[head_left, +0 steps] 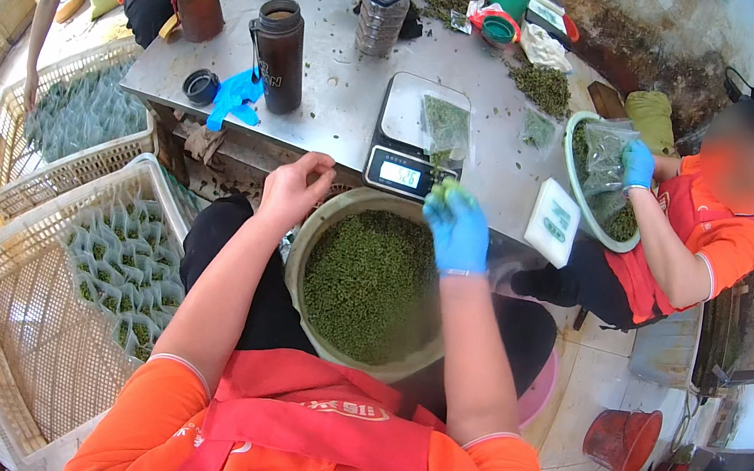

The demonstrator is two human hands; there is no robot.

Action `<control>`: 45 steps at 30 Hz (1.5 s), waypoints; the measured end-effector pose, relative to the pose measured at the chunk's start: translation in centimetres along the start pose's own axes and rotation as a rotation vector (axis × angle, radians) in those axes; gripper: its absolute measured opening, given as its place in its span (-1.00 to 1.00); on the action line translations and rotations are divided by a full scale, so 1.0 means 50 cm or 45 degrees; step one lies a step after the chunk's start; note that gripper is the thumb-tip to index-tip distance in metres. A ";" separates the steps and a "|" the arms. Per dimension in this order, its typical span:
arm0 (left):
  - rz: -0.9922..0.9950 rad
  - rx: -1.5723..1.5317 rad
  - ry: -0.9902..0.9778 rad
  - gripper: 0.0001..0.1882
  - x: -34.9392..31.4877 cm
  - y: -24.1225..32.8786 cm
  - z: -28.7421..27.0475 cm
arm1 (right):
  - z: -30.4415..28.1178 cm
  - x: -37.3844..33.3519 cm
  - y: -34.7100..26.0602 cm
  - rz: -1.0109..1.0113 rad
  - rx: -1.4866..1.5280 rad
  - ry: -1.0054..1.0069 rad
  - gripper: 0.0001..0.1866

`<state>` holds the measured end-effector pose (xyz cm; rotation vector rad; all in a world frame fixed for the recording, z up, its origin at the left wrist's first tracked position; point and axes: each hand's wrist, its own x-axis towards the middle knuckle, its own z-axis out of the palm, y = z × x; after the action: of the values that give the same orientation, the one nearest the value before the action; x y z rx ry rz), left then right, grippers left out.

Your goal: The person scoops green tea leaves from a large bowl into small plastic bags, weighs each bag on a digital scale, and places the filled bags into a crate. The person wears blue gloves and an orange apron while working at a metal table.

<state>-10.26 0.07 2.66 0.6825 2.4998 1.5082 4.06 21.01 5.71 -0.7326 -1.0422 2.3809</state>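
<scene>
A digital scale (399, 173) with a lit display stands at the table's near edge. On its plate lies a see-through plastic bag (444, 129) holding green peppercorns. My right hand (457, 229), in a blue glove, is at the scale's near right corner, just below the bag's mouth; its fingertips are pinched on a few green peppercorns. Bare and holding nothing, my left hand (296, 189) hovers left of the scale, its thumb apart from loosely bent fingers. Between my knees sits a round tub (301, 268) full of green peppercorns (360, 282), below both hands.
Filled bags (124, 265) stand in a plastic crate (0, 314) at my left; another crate (13, 168) lies beyond. A dark flask (279, 57) and a blue glove (238, 100) are on the table. At right, a co-worker's gloved hand (638, 164) holds a bag over a basin (572, 173).
</scene>
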 end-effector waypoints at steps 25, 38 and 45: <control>-0.014 -0.083 0.073 -0.73 0.029 0.015 0.029 | 0.110 0.115 -0.049 -0.990 -2.534 -0.003 -0.72; 0.378 0.524 0.235 -0.45 0.001 0.038 0.013 | 0.236 0.014 0.066 -0.880 -2.618 -0.697 -0.78; 0.387 0.586 0.167 -0.43 0.001 0.040 0.009 | 0.243 -0.033 0.042 -0.936 -2.417 -0.741 -0.81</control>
<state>-9.51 1.25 4.17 1.1058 2.9908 1.0779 -2.58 12.27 11.59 0.0578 -2.9766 0.3741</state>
